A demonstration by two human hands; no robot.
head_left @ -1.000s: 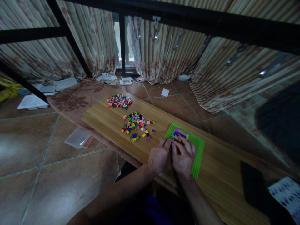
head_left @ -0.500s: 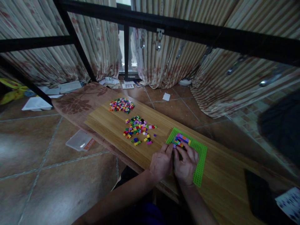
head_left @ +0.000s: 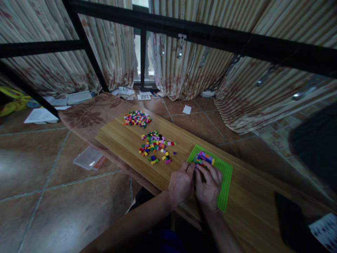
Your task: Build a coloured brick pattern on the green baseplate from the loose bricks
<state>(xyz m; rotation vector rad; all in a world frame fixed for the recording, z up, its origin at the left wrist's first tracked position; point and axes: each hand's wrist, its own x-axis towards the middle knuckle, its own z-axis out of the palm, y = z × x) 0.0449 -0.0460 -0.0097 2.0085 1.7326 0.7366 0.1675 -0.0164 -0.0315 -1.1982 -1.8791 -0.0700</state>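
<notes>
A green studded baseplate (head_left: pixel 225 179) lies on the wooden tabletop, partly covered by my hands. On its far half stands a low structure of colourful toy bricks (head_left: pixel 206 157). My left hand (head_left: pixel 181 183) is closed, with its fingertips at the near left corner of that structure. My right hand (head_left: pixel 209 184) curves in from the other side, its thumb and forefinger pinched close to the left fingertips. Between the fingertips shows a small purple toy brick (head_left: pixel 197 166), mostly hidden by the fingers.
Loose toy bricks form a spread pile (head_left: pixel 155 144) left of the baseplate and a denser pile (head_left: pixel 137 118) farther back. A dark flat object (head_left: pixel 292 214) lies at the right. A clear plastic box (head_left: pixel 88 158) sits on the floor; a black metal rail (head_left: pixel 210 31) crosses above.
The right fingers have shifted slightly toward me, uncovering more of the brick structure. The purple brick is more covered now. My left hand stays almost in place.
</notes>
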